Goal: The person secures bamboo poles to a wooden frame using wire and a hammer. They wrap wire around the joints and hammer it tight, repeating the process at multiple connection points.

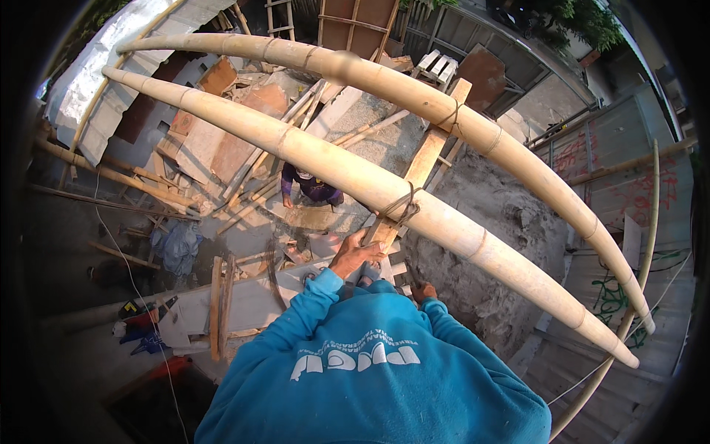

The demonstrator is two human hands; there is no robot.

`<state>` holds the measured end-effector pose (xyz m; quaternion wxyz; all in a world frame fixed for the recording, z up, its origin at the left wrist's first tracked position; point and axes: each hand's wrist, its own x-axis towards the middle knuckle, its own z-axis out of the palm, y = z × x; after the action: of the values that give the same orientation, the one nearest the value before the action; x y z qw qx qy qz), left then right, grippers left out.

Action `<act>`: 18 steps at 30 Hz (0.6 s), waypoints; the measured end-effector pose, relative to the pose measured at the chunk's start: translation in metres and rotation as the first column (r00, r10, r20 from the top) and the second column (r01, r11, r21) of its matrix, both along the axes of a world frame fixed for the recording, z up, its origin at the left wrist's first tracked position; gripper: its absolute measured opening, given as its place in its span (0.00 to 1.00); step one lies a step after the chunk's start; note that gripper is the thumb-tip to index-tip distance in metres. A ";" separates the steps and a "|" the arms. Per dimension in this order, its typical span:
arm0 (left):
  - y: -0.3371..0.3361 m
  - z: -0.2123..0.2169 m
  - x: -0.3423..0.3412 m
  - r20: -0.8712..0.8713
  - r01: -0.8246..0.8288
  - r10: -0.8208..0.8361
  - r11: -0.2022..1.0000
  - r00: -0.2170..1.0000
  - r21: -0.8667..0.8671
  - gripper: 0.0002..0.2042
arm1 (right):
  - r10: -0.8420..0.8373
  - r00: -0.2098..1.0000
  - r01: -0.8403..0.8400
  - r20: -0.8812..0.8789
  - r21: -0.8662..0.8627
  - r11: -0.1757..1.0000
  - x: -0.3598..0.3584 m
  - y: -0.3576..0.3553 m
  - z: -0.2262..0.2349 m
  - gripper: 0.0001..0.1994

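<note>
Left hand (355, 254) grips wooden plank (421, 169); right hand (424, 292) lower, beside it

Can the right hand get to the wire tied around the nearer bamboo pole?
Probably yes. The right hand sits low beside the wooden plank, just under the nearer bamboo pole. The wire tie is right above it, with nothing between.

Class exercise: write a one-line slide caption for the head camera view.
Seen from above, a left hand grips a wooden plank lashed to two bamboo poles, a person on the ground below.
</note>
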<state>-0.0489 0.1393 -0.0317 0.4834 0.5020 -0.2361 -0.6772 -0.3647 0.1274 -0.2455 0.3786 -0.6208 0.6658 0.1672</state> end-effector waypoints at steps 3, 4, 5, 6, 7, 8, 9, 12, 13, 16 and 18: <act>0.002 -0.014 -0.007 0.041 -0.012 0.010 0.999 0.999 0.037 0.35 | -0.019 0.999 0.020 0.040 -0.014 1.000 0.003 -0.003 -0.003 0.24; 0.002 -0.020 -0.012 0.063 -0.024 0.020 0.998 0.998 0.064 0.36 | 0.024 1.000 -0.024 0.013 0.019 1.000 0.006 -0.006 -0.003 0.24; 0.000 -0.023 -0.020 0.038 -0.076 0.075 0.997 0.996 0.028 0.36 | 0.063 0.998 -0.062 -0.011 0.054 0.997 0.009 -0.012 -0.002 0.24; 0.000 -0.044 -0.022 0.078 -0.105 0.107 0.994 0.991 -0.021 0.36 | 0.113 0.993 -0.110 -0.030 0.084 0.990 0.019 -0.022 0.003 0.24; 0.005 -0.080 -0.025 0.115 -0.137 0.144 0.989 0.983 -0.062 0.36 | 0.140 0.990 -0.140 -0.001 0.097 0.985 0.031 -0.028 0.012 0.24; 0.014 -0.100 -0.027 0.147 -0.167 0.180 0.981 0.973 -0.098 0.36 | 0.167 0.986 -0.169 0.025 0.116 0.979 0.043 -0.032 0.024 0.25; -0.002 -0.021 -0.012 0.081 0.050 -0.048 0.998 0.996 -0.025 0.42 | 0.153 0.987 -0.157 0.045 0.124 0.980 0.048 -0.039 0.027 0.25; 0.000 -0.018 -0.004 0.258 0.134 -0.127 0.991 0.958 -0.012 0.41 | 0.216 0.975 -0.220 0.053 0.114 0.969 0.072 -0.049 0.016 0.24; 0.004 -0.015 -0.001 0.251 0.077 -0.070 0.997 0.965 -0.017 0.44 | 0.251 0.965 -0.257 0.069 0.099 0.961 0.079 -0.054 0.011 0.24; 0.033 -0.048 0.017 0.115 -0.027 0.022 0.999 0.993 0.036 0.48 | 0.301 0.943 -0.313 0.140 0.072 0.947 0.083 -0.053 -0.010 0.25; 0.069 -0.047 0.037 0.126 -0.229 0.215 0.967 0.968 0.109 0.44 | 0.357 0.925 -0.369 0.128 0.082 0.926 0.074 -0.048 -0.041 0.26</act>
<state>-0.0123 0.2082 -0.0787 0.5104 0.5917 -0.1635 -0.6022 -0.2905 0.0793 -0.2868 0.4093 -0.7209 0.5077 0.2345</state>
